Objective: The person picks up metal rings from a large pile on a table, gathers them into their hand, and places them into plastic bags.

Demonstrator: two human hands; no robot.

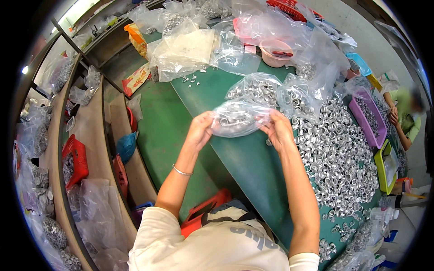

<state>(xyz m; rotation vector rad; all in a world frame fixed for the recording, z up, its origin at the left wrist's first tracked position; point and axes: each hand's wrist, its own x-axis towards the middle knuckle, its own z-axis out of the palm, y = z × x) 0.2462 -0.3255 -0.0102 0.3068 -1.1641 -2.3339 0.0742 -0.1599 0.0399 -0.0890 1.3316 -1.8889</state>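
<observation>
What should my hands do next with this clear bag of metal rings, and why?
Probably lower the bag onto the green table before letting go. The left hand and right hand pinch its two ends, holding it in the air, and it is filled with silver rings. The loose ring pile lies just right.

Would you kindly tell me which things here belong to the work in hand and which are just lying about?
In hand:
- left hand
- right hand
- clear bag of metal rings
- loose ring pile

Lying about:
- pink bowl
- purple tray
- red basket
</observation>
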